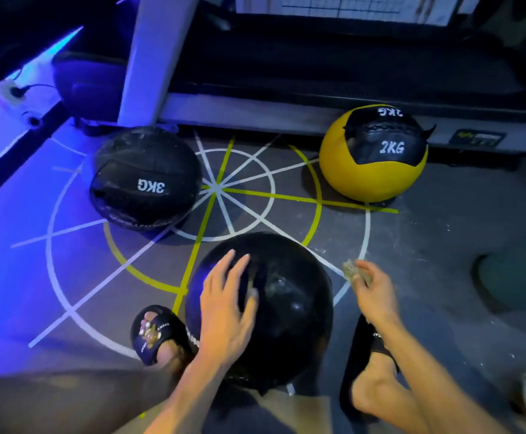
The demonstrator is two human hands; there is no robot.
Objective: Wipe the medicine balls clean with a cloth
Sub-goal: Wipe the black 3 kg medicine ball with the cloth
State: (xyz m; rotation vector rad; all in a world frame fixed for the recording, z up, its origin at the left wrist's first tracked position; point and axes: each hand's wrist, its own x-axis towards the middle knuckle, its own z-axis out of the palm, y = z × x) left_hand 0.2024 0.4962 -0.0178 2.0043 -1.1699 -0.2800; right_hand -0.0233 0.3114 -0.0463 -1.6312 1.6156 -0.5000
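- Black medicine ball (pixel 286 308) sits on the floor between my feet; my left hand (pixel 224 308) rests spread on it.
- My right hand (pixel 372 289) pinches the cloth (pixel 352 270) beside it.
- Risk: the ball rolls under wiping pressure.

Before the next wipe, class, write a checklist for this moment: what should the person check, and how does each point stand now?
1. Cloth in right hand: ok, pinched.
2. Cloth touching near black ball: not ok, held off to its right.
3. Left hand steadying that ball: ok, spread on top.
4. Ball between the feet: ok.
5. 3KG ball and 2KG ball wiped: cannot tell.
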